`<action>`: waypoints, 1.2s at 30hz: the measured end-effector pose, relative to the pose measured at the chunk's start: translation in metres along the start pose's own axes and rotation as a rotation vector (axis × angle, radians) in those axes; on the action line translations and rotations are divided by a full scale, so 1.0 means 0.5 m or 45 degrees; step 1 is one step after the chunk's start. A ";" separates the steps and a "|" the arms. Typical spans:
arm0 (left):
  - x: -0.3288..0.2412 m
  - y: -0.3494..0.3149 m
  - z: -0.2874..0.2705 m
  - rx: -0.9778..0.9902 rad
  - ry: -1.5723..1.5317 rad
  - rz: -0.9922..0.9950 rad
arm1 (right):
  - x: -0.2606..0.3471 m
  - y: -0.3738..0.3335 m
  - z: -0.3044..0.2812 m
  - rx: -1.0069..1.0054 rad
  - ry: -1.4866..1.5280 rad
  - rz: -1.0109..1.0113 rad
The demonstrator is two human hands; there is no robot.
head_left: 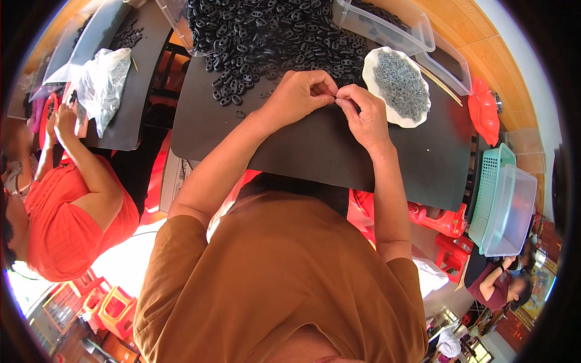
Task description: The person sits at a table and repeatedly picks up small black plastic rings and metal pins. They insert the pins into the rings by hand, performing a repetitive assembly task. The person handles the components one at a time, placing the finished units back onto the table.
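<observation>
Over the dark table [290,151] both of my hands meet, fingertip to fingertip. My left hand [302,95] is closed in a pinch, thumb against the bent fingers. Pinched too, my right hand [364,115] touches the left at its tips. A speck of something dark shows between them, too small to name. Just beyond lies a large heap of black oval plastic pieces [260,36] with two holes each. To the right of my right hand, a white scalloped dish [417,120] holds many small grey, thin metal parts [399,81], perhaps springs or pins.
Clear plastic bins [387,27] stand at the far right of the heap. A red scalloped dish [484,112] and a green basket [484,193] are at the right. On the left, a person in red [85,212] works at another table with a clear plastic bag [106,85].
</observation>
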State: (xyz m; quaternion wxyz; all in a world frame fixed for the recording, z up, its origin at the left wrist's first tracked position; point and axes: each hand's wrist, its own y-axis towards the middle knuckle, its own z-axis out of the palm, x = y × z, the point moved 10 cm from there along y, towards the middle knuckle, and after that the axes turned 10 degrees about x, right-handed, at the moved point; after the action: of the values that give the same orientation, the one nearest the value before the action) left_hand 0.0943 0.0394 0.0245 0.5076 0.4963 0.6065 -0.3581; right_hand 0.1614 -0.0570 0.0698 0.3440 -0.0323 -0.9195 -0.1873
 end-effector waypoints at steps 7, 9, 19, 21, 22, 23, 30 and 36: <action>0.003 0.002 -0.008 -0.022 -0.047 -0.011 | -0.043 -0.009 0.009 0.041 0.246 0.201; 0.009 0.004 -0.012 -0.026 -0.054 -0.015 | -0.044 -0.010 0.007 0.032 0.273 0.227; 0.011 0.004 -0.013 -0.032 -0.068 -0.008 | -0.032 -0.006 0.006 -0.006 0.124 0.183; 0.006 0.004 -0.012 -0.023 -0.022 -0.004 | -0.028 -0.006 0.007 0.010 0.039 0.154; 0.004 0.004 -0.011 -0.019 0.001 -0.001 | -0.026 -0.006 0.008 0.017 -0.004 0.140; 0.004 0.004 -0.011 -0.018 0.010 -0.001 | -0.028 -0.007 0.010 0.025 -0.005 0.157; -0.001 0.001 -0.013 -0.030 0.029 0.009 | -0.032 -0.008 0.022 0.066 -0.047 0.255; 0.006 0.003 -0.013 -0.034 0.015 -0.004 | -0.034 -0.008 0.017 0.071 -0.101 0.255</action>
State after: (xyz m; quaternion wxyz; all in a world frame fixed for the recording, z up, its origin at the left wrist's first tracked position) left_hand 0.0941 0.0465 0.0234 0.5099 0.4908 0.6150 -0.3477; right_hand 0.1684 -0.0566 0.0514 0.3251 -0.1219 -0.9295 -0.1248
